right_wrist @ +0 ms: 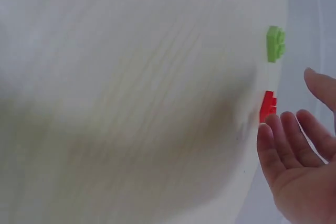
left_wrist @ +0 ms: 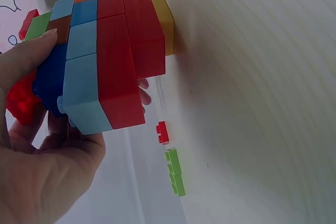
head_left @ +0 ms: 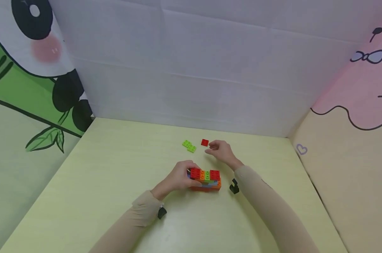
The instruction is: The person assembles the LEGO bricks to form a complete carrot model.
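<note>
My left hand grips the left end of a stack of toy building bricks, thumb on the near side. In the left wrist view the brick stack has rows of red, light blue, dark blue, orange and other colours; its far end is partly out of sight. Beyond it, my right hand hovers beside a loose red brick. The right wrist view has this hand with its thumb apart from its loosely bent fingers, nothing between them. Two lime green bricks lie left of the red one.
The pale wooden tabletop ends at a white cloth wall behind the loose bricks. Printed panels stand on the left and right. A small black device sits by the right sleeve, another black piece at the left cuff.
</note>
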A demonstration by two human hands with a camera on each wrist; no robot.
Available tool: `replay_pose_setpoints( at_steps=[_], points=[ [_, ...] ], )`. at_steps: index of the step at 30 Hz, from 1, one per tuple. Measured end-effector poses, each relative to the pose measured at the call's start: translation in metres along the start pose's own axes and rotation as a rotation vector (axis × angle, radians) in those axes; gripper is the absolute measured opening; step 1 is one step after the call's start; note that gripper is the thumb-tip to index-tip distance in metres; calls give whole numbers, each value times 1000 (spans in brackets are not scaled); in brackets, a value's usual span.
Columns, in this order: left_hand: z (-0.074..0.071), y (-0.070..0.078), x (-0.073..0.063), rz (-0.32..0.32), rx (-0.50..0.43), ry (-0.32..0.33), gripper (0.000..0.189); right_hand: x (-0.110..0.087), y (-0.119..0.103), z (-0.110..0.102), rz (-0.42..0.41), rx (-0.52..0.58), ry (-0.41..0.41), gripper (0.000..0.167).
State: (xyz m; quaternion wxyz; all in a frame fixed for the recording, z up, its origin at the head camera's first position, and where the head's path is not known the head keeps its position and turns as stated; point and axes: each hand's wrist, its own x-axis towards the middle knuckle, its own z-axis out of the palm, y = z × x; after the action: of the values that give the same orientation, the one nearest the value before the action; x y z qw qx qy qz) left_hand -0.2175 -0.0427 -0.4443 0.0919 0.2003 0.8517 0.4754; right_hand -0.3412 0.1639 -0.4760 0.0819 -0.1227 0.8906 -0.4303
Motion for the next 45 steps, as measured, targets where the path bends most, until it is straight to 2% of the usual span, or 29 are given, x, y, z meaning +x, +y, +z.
replay_pose_setpoints(
  at_steps=[6, 12, 20, 25, 27, 34, 45],
  points=[
    [4, 4, -1, -23, -5, -9, 31, 13, 7, 2, 17, -98, 11, 46],
    [9, 9, 2, 0, -11, -43, 31, 20, 16, -3, 40, -182, 13, 47],
    [7, 9, -1, -15, -11, -29, 30, 34, 6, 4, 1, -245, -31, 50],
    [7, 7, -3, 3, -10, -29, 29, 38, 8, 14, -22, -398, -53, 46],
    [6, 6, -3, 8, -1, -27, 29, 40, 9, 17, -31, -428, -53, 42],
    [-2, 2, -4, 7, 33, -17, 31, 41, 7, 20, -65, -397, -40, 35],
    [-2, 4, -2, -5, 49, -29, 31, 22, -1, 5, -67, -331, -33, 46]
  ],
)
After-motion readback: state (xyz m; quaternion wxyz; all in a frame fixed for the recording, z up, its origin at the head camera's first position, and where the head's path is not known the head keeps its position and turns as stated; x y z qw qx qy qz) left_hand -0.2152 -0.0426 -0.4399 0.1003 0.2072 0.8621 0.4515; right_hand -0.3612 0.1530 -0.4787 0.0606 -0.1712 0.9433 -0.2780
